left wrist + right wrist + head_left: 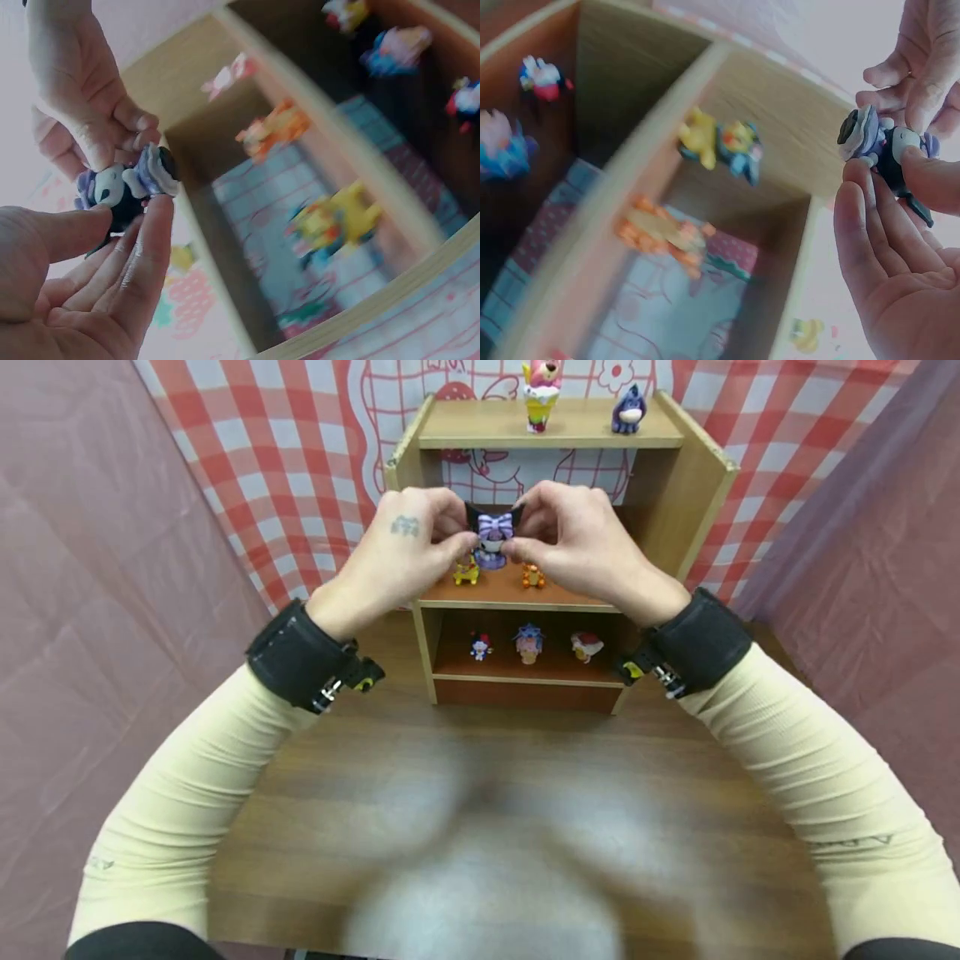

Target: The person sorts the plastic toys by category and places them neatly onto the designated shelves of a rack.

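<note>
A small figurine (492, 535) with a black hood and striped purple bow is held up between both hands, in front of the shelf unit. My left hand (408, 547) pinches one side between thumb and fingers; my right hand (581, 535) pinches the other. In the left wrist view the figurine (112, 187) lies sideways in the picture, showing its white face and purple-and-white skirt. The right wrist view shows the right thumb on the figurine (906, 142), fingers beneath it. A yellow figurine (466, 574) and an orange tiger figurine (533, 577) stand on the middle shelf behind.
The wooden shelf unit (551, 606) stands on a wood-grain surface (480, 827). On its top board are a pink bear figurine (541, 397) and a donkey figurine (628, 412). Three small figurines occupy the bottom shelf. Checked red cloth (285, 460) hangs behind.
</note>
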### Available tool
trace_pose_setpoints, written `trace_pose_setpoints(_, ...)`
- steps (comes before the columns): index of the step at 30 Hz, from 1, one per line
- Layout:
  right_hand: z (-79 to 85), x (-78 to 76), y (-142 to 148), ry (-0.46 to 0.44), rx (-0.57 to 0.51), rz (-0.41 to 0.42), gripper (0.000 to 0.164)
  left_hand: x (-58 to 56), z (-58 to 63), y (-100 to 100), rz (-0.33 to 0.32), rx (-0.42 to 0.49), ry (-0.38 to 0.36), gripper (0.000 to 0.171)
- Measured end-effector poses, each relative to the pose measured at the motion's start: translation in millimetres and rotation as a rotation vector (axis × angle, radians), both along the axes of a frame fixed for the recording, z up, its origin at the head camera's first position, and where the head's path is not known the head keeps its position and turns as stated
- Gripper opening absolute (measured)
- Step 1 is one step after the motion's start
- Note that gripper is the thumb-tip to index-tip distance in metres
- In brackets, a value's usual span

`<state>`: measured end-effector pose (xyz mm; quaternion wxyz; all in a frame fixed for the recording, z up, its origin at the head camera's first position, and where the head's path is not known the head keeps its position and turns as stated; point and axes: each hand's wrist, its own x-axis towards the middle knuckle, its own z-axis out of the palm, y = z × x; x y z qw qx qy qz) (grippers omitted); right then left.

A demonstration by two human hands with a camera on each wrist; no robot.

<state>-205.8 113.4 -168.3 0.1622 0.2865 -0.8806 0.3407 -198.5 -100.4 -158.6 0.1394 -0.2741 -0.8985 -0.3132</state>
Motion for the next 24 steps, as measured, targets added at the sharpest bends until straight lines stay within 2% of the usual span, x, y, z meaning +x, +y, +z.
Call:
trace_pose_setpoints(5,31.2,-8.6,-3,-0.034,0.008,-0.034,0.024,-7.1,36.1,4,0.057,-0.032,-0.091,0.022)
trace_pose_setpoints(10,53.6,-25.0,-8,-0.043,0.073,-0.088,0.026,-23.9,59.2,4,0.118,-0.091,-0.142,0.029)
trace_pose_setpoints(13,63.3,-37.6,-14,-0.048,0.120,-0.118,0.027,-38.1,68.7,4,0.168,-0.116,-0.145,0.029)
trace_pose_setpoints(17,73.5,-57.0,-21,-0.105,0.134,-0.130,0.027,-59.1,76.5,3,0.205,-0.089,-0.152,0.016)
trace_pose_setpoints(19,76.8,-66.6,-22,-0.133,0.115,-0.133,0.021,-68.9,78.5,4,0.207,-0.074,-0.153,0.009)
trace_pose_setpoints(22,79.2,-77.5,-22,-0.155,0.083,-0.152,0.013,-80.9,79.8,4,0.190,-0.058,-0.156,0.010)
trace_pose_setpoints(24,80.0,-82.6,-23,-0.172,0.054,-0.171,0.015,-88.0,81.1,3,0.176,-0.059,-0.154,0.015)
